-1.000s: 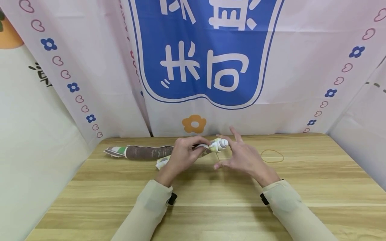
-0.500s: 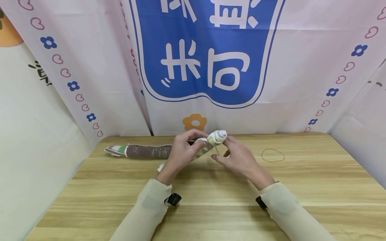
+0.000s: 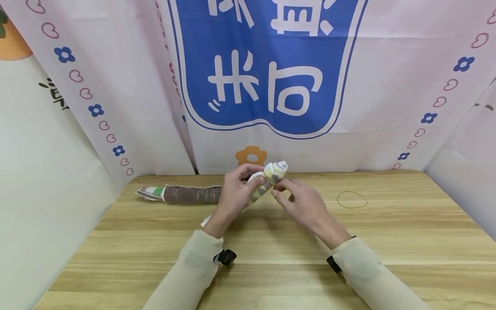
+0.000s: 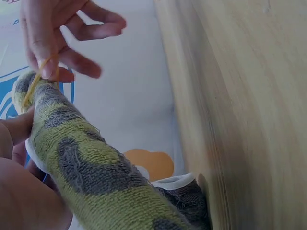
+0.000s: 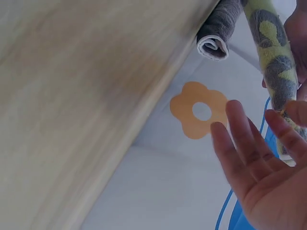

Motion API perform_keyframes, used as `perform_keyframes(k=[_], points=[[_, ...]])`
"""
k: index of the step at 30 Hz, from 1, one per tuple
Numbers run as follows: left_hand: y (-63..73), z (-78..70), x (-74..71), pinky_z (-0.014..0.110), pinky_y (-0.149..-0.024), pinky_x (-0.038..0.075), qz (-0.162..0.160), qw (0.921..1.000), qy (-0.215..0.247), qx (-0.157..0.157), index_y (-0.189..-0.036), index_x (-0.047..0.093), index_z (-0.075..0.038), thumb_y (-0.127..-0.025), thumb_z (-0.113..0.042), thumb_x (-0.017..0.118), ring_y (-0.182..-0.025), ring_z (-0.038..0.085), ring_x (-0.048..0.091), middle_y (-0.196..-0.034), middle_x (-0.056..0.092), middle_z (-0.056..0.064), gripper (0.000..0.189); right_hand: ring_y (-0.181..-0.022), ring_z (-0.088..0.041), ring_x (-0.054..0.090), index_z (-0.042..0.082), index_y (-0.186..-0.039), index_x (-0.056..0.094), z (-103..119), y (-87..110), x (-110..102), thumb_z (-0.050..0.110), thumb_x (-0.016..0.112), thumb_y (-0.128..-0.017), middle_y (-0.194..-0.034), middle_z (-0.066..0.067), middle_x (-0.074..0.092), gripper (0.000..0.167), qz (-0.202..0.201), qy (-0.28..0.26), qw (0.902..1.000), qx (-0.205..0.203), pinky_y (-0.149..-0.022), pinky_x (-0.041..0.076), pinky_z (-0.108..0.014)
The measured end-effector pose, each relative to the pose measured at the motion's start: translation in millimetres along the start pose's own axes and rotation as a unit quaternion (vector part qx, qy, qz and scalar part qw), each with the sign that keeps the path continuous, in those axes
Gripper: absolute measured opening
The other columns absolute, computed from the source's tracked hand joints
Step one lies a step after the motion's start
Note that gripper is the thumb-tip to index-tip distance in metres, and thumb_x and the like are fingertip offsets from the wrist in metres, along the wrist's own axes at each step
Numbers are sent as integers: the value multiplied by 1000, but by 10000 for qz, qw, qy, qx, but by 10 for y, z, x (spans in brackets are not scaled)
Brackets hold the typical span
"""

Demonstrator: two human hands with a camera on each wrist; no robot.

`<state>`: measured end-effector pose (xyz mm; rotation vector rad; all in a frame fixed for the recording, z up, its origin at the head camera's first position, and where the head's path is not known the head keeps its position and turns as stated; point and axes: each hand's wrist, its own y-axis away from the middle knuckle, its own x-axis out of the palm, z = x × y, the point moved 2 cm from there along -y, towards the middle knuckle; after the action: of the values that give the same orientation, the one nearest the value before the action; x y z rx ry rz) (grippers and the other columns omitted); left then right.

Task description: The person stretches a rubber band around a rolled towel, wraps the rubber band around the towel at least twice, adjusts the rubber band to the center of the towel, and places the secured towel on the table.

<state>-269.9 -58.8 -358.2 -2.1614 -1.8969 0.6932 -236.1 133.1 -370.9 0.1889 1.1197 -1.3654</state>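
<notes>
My left hand [image 3: 234, 191] grips a rolled towel [image 4: 91, 158], yellow-green with dark grey patches and a white reverse side. The roll slants up to the right, its coiled white end [image 3: 281, 165] beyond my fingers. Around the roll near that end runs a thin yellow-orange rubber band [image 4: 31, 90]. With thumb and index finger my right hand [image 3: 304, 203] pinches the band and draws it out from the roll; the other fingers spread loosely in the right wrist view. Part of the roll is hidden behind my left hand in the head view.
A brown rolled towel [image 3: 190, 195] with a green and white end lies at the back left of the wooden table [image 3: 271, 275]. Another rubber band [image 3: 351, 207] lies flat to the right. A printed cloth [image 3: 217, 150] hangs behind the table's back edge.
The towel's coiled end has tilted upward and slightly left. My right hand has turned from spread fingers to a pinch on the band, closer in to the roll.
</notes>
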Motion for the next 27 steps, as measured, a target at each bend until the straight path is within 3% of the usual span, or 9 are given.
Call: perform_keyframes(k=[3, 6, 10, 17, 23, 27], points=[[0, -9, 29, 36, -80, 58, 26, 9999, 24, -127, -118, 77, -6, -98, -8, 77, -98, 28, 70, -111, 77, 8, 20, -70, -16, 66, 10, -112, 73, 6, 11, -3, 20, 68, -106, -110, -6, 72, 13, -132, -708, 9974, 39, -59, 56, -32], [1, -6, 59, 34, -75, 58, 157, 9994, -13, -305, -120, 77, -7, -100, -16, 77, -92, 24, 69, -109, 77, 10, 23, -67, -21, 69, 5, -108, 71, 23, 12, -21, 14, 67, -106, -110, -8, 69, 10, -313, -1527, 9877, 143, -55, 57, -33], [10, 16, 83, 33, -73, 56, 464, 9977, -55, -483, -126, 74, -8, -102, -25, 73, -90, 22, 67, -109, 75, 10, 29, -66, -22, 69, 3, -101, 70, 29, 7, -49, 11, 68, -105, -105, -9, 64, 10, -509, -1924, 9797, 251, -56, 60, -34], [22, 18, 72, 37, -77, 57, 914, 9946, -46, -483, -141, 64, -11, -105, -26, 69, -95, 25, 68, -117, 76, 10, 39, -67, -17, 68, 2, -102, 71, 10, 2, -80, 13, 67, -106, -104, -8, 62, 13, -496, -1845, 9809, 365, -53, 56, -33], [20, 4, 71, 35, -78, 56, 1003, 9941, -81, -412, -143, 66, -10, -105, -25, 70, -97, 24, 65, -120, 70, 11, 40, -68, -21, 68, 3, -100, 72, -4, -8, -102, 14, 69, -106, -107, -6, 64, 13, -494, -1576, 9860, 208, -54, 56, -32], [14, -6, 66, 35, -78, 56, 866, 9955, 141, -349, -138, 67, -7, -105, -17, 69, -97, 25, 65, -118, 70, 12, 35, -72, -19, 66, 6, -104, 75, -48, -16, -119, 20, 69, -105, -112, -6, 68, 15, -469, -1011, 9938, 27, -60, 56, -32]])
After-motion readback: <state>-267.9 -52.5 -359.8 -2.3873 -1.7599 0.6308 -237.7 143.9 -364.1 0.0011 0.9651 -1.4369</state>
